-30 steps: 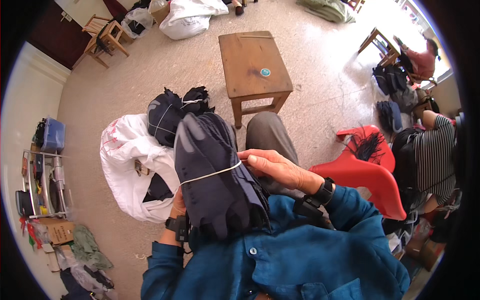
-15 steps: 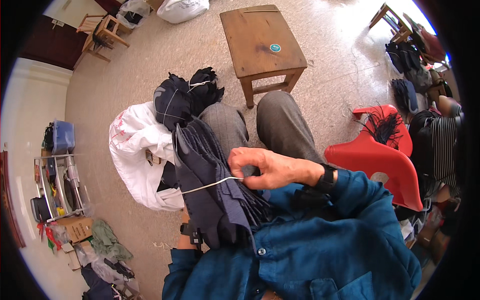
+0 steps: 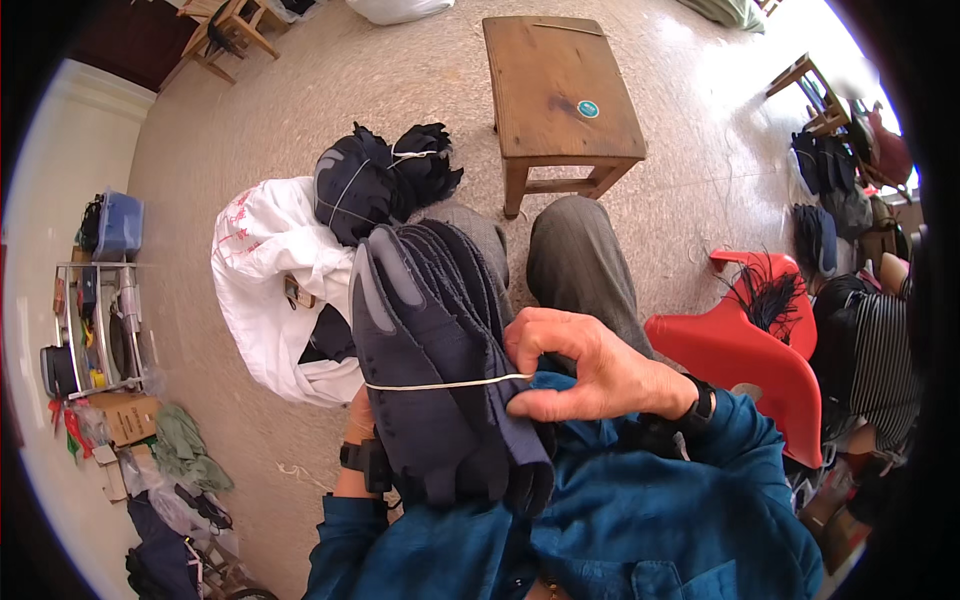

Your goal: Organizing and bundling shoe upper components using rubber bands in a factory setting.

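A thick stack of dark navy cut fabric pieces (image 3: 425,390) with grey patches stands tilted over my lap. A thin white cord (image 3: 440,386) runs taut across its front. At the stack's right edge, my right hand (image 3: 585,370) pinches the cord between thumb and index finger. My left hand (image 3: 361,404) is at the stack's left edge, its fingers hidden behind the fabric. Beyond the stack lies a tied dark bundle (image 3: 350,190), bound with pale cord, by my knee. A white sack (image 3: 265,290) sits beside it on the left, its mouth showing dark fabric.
A wooden stool (image 3: 560,90) stands ahead of my knees. To the right is a red plastic chair (image 3: 750,340) with black strands (image 3: 770,300) on it; a person in striped clothing (image 3: 875,330) is beyond. A metal rack (image 3: 100,330) and a cardboard box (image 3: 128,415) line the left wall.
The stack has turned, so its grey-patched front faces me more. My right hand, still pinching the cord, sits slightly farther right and lower. The whole view has shifted a little.
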`<action>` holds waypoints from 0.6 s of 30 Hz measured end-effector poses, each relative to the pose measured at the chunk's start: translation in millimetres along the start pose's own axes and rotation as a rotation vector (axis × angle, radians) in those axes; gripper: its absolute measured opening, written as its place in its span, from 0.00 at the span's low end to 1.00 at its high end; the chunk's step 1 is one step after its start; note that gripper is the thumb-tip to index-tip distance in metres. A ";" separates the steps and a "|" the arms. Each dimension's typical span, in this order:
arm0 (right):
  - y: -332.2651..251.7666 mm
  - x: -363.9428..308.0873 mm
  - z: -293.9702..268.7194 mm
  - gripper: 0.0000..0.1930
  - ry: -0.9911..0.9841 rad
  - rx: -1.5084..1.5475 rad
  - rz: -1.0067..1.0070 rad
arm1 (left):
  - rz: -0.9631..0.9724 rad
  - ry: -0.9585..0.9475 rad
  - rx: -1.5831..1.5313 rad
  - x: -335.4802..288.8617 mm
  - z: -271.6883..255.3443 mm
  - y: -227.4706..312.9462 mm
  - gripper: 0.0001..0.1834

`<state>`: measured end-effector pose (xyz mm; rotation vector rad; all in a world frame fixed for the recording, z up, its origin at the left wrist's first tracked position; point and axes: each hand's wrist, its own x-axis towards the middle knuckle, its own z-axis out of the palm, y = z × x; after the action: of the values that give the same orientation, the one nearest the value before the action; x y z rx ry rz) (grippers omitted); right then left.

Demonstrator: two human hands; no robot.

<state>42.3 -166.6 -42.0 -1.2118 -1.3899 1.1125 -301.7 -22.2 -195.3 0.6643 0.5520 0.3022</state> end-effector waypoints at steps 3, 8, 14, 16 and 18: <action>15.8 1.5 -1.3 0.15 -0.021 0.139 -0.113 | 0.038 0.010 -0.001 2.2 -0.5 0.3 0.31; 5.1 3.2 -6.3 0.12 -0.105 0.207 -0.075 | 0.074 0.007 -0.013 -0.4 -2.0 -2.8 0.31; 3.2 -6.1 -5.1 0.11 -0.055 0.129 -0.087 | 0.087 -0.029 -0.010 0.7 -9.4 -6.8 0.30; 3.7 -10.1 -3.9 0.11 -0.085 0.290 -0.045 | 0.086 -0.046 -0.002 -5.6 -6.5 -12.6 0.30; 7.2 -13.0 -4.7 0.10 -0.087 0.291 -0.051 | 0.078 -0.071 0.009 -1.1 -8.1 -10.8 0.30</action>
<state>48.7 -178.6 -49.6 -0.9242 -1.2632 1.2942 -306.2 -26.7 -207.3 0.7038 0.4607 0.3483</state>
